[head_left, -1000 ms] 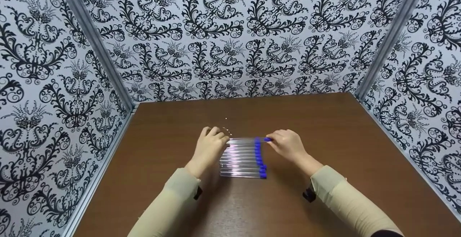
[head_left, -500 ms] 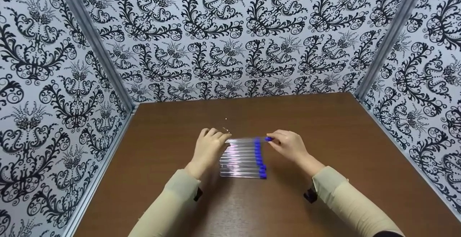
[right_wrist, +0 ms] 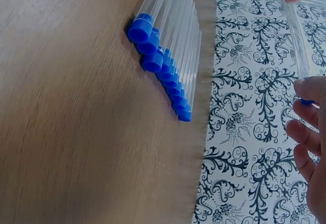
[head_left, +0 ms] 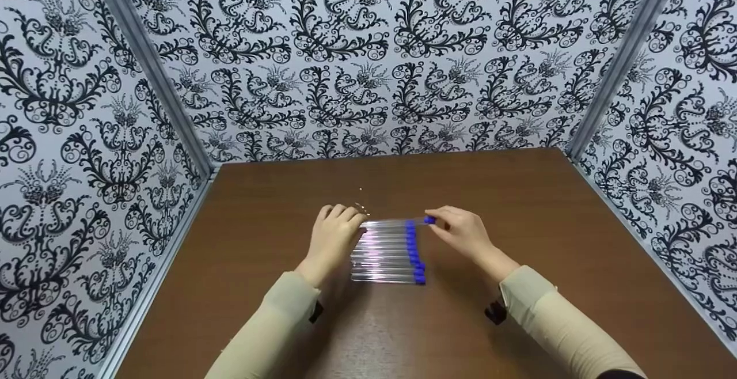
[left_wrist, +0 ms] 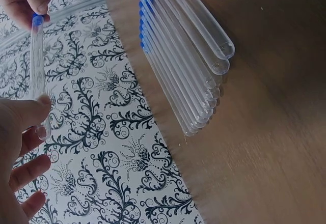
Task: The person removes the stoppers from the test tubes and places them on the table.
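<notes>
Between my two hands a clear test tube with a blue cap is held above the table. My left hand pinches its rounded end between thumb and forefinger, the other fingers spread loosely in the left wrist view. At the capped end, my right hand pinches the blue cap with thumb and forefinger. Below, several more capped tubes lie side by side in a row, blue caps toward the right. In the left wrist view their rounded ends form a slanting, uneven line.
The brown wooden table carries the row near its middle. Patterned black-and-white panels rise at the back and both sides, with grey metal posts at the corners. Tiny bright specks show behind the row.
Both hands stay almost in place with the test tube. Its capped end has risen very slightly and shifted a little right, and the left hand's fingers have loosened a bit.
</notes>
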